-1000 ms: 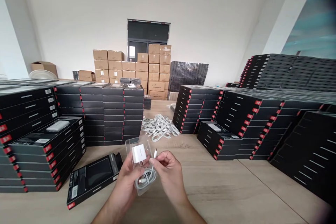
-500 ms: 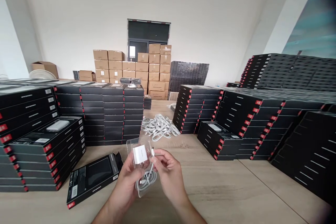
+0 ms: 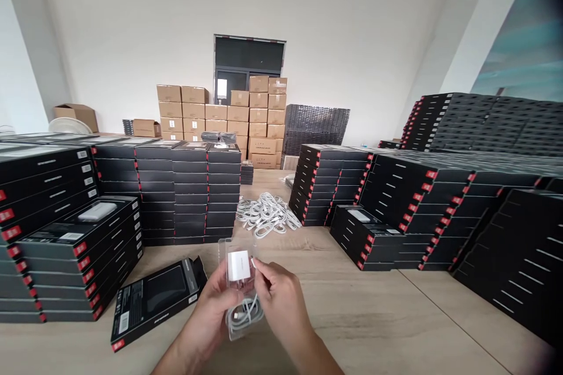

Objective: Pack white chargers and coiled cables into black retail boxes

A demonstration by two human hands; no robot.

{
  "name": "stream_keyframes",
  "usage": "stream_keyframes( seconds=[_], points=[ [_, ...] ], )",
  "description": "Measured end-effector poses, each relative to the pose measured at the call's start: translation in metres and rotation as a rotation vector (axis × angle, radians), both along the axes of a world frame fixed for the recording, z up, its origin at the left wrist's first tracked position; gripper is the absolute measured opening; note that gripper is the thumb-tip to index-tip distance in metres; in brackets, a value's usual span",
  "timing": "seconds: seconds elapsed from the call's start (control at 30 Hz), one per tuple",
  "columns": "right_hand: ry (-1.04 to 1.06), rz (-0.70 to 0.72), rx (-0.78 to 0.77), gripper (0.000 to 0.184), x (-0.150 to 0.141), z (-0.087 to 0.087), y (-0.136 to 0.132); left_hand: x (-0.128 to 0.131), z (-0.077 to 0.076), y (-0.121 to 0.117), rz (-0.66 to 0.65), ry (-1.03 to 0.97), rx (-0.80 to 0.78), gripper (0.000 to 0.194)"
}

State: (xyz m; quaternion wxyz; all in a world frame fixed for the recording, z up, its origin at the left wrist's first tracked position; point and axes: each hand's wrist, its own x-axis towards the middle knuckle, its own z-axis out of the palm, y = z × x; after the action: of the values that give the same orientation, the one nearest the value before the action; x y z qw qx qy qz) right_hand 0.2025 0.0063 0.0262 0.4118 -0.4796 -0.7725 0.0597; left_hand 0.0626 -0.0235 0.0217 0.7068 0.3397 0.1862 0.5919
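Charger (image 3: 238,265) above wood-grain table (image 3: 373,316); brown cartons (image 3: 193,110) stacked before pale wall (image 3: 352,29).

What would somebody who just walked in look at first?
Probably the tall walls of black boxes with red corners, stacked on both the left and right of the table. Between them lies a tangled heap of white cables. Closest to us, two hands, left and right, hold a clear tray with a white charger and a coiled cable.
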Motion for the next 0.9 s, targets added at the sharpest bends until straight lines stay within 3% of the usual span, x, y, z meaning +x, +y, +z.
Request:
stream_keyframes(
  seconds=[0.17, 0.33, 0.47, 0.73, 0.9],
  points=[
    [-0.26, -0.056, 0.061, 0.031, -0.006, 0.006, -0.006, -0.004, -0.003, -0.002, -0.011, 0.004, -0.013, 0.049],
    [-0.324, -0.057, 0.09, 0.03, -0.011, 0.005, -0.01, -0.008, 0.0, -0.004, 0.033, -0.02, -0.04, 0.041],
    [-0.226, 0.001, 0.079, 0.04, -0.01, -0.003, -0.007, -0.012, 0.002, -0.003, 0.097, -0.003, -0.081, 0.042],
    [0.113, 0.268, -0.126, 0.074, -0.014, -0.012, -0.004, -0.024, -0.001, 0.004, 0.109, -0.092, -0.105, 0.05],
    [0.127, 0.359, -0.132, 0.07, -0.01, -0.012, -0.003, -0.027, -0.003, 0.005, 0.095, -0.1, -0.137, 0.054]
  ],
)
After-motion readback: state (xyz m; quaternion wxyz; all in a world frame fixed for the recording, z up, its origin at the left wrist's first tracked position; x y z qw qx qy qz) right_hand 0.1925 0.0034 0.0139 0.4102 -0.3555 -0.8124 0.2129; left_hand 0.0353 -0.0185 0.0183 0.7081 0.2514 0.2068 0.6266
